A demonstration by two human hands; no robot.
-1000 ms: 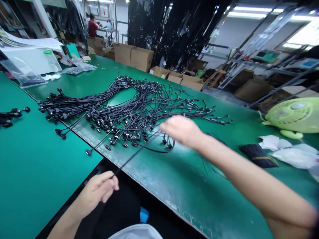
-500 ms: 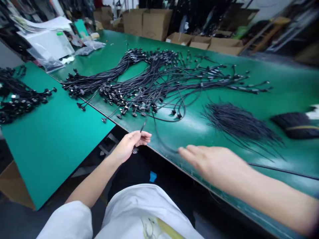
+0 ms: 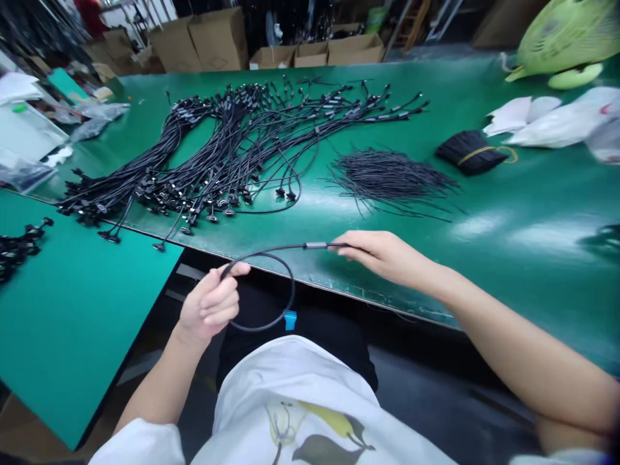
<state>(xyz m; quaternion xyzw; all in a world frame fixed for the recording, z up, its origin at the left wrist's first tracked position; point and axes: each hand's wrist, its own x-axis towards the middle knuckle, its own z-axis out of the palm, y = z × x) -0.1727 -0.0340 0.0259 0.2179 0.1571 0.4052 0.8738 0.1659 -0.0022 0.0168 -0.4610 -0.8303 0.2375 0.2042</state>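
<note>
A black cable [image 3: 293, 284] stretches between my two hands, bent into one open loop near the table's front edge. My left hand [image 3: 210, 303] is closed round the looped part. At the other end, my right hand [image 3: 368, 250] pinches the cable close to a grey sleeve-like piece [image 3: 316, 245] on it. Whatever lies inside my left fist is hidden. Beyond my hands lies a large pile of black cables [image 3: 227, 155] with connectors on their ends. A heap of short thin black ties [image 3: 392, 173] sits past my right hand.
A bundle of black strands [image 3: 469, 152] held by a yellow band lies at the right, near white plastic bags [image 3: 562, 123] and a yellow-green fan [image 3: 566, 39]. More connectors [image 3: 22, 248] rest on the left side table [image 3: 62, 323]. Cardboard boxes [image 3: 217, 42] stand behind the green table [image 3: 489, 271].
The cable now hangs in a loop from my left hand, its grey piece beside my right fingers. My right hand has come left and up. The view has turned right.
</note>
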